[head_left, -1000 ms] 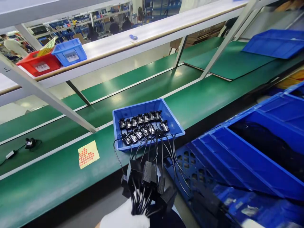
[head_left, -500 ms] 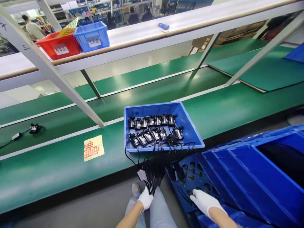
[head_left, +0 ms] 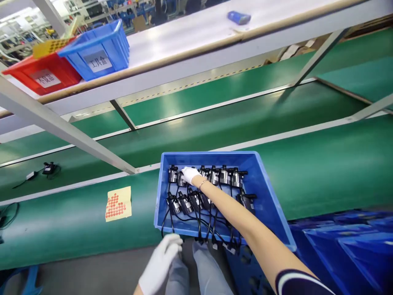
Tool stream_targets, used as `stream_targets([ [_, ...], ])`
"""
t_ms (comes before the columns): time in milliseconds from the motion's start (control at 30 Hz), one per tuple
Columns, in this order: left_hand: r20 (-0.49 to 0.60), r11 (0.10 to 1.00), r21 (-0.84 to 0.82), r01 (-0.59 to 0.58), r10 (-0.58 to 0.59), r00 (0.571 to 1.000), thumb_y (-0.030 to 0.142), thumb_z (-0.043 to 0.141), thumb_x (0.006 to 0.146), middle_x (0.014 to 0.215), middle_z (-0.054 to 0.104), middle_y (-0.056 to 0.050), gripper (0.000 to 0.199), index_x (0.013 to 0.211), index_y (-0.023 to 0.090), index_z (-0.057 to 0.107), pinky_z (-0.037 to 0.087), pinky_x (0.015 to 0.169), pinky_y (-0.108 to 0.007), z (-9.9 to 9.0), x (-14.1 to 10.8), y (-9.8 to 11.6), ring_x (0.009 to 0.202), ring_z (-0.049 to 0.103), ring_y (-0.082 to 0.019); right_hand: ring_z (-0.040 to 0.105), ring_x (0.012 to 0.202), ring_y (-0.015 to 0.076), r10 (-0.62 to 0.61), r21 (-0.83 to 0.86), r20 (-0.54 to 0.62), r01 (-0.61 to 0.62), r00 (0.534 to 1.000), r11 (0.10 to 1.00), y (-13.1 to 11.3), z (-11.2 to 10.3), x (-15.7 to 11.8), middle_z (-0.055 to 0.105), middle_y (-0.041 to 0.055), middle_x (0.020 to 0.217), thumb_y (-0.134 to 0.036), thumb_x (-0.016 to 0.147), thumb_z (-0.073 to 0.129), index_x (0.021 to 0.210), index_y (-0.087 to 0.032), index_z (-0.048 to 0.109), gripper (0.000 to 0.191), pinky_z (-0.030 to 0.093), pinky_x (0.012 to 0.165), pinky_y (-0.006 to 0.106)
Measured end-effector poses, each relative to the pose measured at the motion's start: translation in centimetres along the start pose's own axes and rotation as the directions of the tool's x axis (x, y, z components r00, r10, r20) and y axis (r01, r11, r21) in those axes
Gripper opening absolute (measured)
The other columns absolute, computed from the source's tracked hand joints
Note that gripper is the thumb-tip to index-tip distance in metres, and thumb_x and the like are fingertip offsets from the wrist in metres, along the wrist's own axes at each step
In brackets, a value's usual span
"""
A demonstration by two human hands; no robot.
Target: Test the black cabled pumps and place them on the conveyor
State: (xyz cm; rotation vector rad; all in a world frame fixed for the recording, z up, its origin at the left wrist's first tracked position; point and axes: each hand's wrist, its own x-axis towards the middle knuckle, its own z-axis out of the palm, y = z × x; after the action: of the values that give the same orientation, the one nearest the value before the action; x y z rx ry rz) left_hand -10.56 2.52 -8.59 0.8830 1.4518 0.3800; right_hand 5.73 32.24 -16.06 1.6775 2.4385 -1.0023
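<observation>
A blue bin (head_left: 273, 196) on the green bench holds two rows of small black cylindrical pumps (head_left: 185, 203) with black cords. My right hand (head_left: 190, 175), in a white glove, reaches across the bin into the back row. Its fingers close on the top of a pump (head_left: 181, 179) near the left end; part of the grip is hidden. In front of the bin's near left corner is my gloved left hand (head_left: 162, 258), fingers loosely bent and apart, with nothing seen in them. Cord ends (head_left: 229, 247) hang over the bin's near edge.
Left of the bin lies a yellow sheet with red round stickers (head_left: 119, 203). Another corded pump (head_left: 50, 169) sits farther left. Stacked blue crates (head_left: 346, 250) stand at the right. A red bin (head_left: 46, 73) and a blue tool bin (head_left: 98, 53) rest on the shelf above.
My left hand has let go of the bundle of cord ends and moved left. My right hand has gone from the crates at the right to the pumps' back row. The view has shifted.
</observation>
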Motion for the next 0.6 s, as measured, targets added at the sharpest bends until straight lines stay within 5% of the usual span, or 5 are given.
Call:
stream_targets([
  [167, -0.242, 0.974, -0.132, -0.183, 0.147, 0.959, 0.071, 0.054, 0.095, 0.130, 0.065, -0.020, 0.069, 0.127, 0.010, 0.058, 0.048, 0.109, -0.042, -5.3, 1.3, 7.6, 0.116, 0.066, -0.027, 0.066, 0.097, 0.0167, -0.041, -0.063, 0.045, 0.043, 0.998, 0.997, 0.1, 1.0, 0.3, 0.067, 0.0094, 0.110, -0.017, 0.103, 0.060, 0.107, -0.010, 0.068, 0.011, 0.057, 0.090, 0.035],
  [333, -0.357, 0.926, -0.200, -0.319, 0.234, 0.904, 0.053, 0.074, 0.088, 0.140, 0.060, -0.019, 0.060, 0.129, 0.012, 0.058, 0.032, 0.123, -0.046, -7.6, 7.9, 11.4, 0.134, 0.056, -0.029, 0.062, 0.107, 0.0235, -0.078, -0.108, -0.150, 0.062, 0.986, 0.992, -3.4, -3.5, -4.6, 0.060, 0.0149, 0.121, -0.018, 0.109, 0.045, 0.116, -0.007, 0.063, 0.022, 0.056, 0.090, 0.041],
  [400, -0.297, 0.908, -0.268, -0.324, 0.242, 0.924, 0.046, 0.080, 0.085, 0.150, 0.053, -0.020, 0.069, 0.138, 0.012, 0.054, 0.027, 0.127, -0.046, -7.4, 9.9, 12.7, 0.143, 0.047, -0.030, 0.060, 0.108, 0.0275, -0.134, -0.085, -0.193, 0.120, 0.972, 0.989, -5.6, -6.3, -7.3, 0.058, 0.0184, 0.121, -0.019, 0.110, 0.042, 0.115, -0.006, 0.063, 0.026, 0.054, 0.089, 0.045],
  [467, -0.154, 0.872, -0.370, -0.319, 0.281, 0.947, 0.052, 0.085, 0.080, 0.147, 0.056, -0.019, 0.076, 0.139, 0.013, 0.055, 0.036, 0.122, -0.045, -6.5, 10.1, 13.6, 0.139, 0.051, -0.030, 0.057, 0.111, 0.0311, -0.232, -0.025, -0.200, 0.232, 0.952, 0.972, -7.9, -8.7, -10.6, 0.059, 0.0189, 0.119, -0.019, 0.107, 0.045, 0.106, -0.008, 0.066, 0.024, 0.052, 0.092, 0.046],
  [600, 0.136, 0.806, -0.551, -0.216, 0.342, 0.930, 0.083, 0.079, 0.066, 0.101, 0.071, -0.012, 0.085, 0.111, 0.012, 0.067, 0.057, 0.079, -0.032, -3.5, 4.6, 12.5, 0.087, 0.068, -0.020, 0.057, 0.115, 0.0287, -0.321, 0.249, -0.263, 0.385, 0.910, 0.888, -11.8, -9.7, -18.0, 0.065, 0.0107, 0.109, -0.027, 0.094, 0.061, 0.094, -0.017, 0.070, 0.013, 0.047, 0.102, 0.042],
])
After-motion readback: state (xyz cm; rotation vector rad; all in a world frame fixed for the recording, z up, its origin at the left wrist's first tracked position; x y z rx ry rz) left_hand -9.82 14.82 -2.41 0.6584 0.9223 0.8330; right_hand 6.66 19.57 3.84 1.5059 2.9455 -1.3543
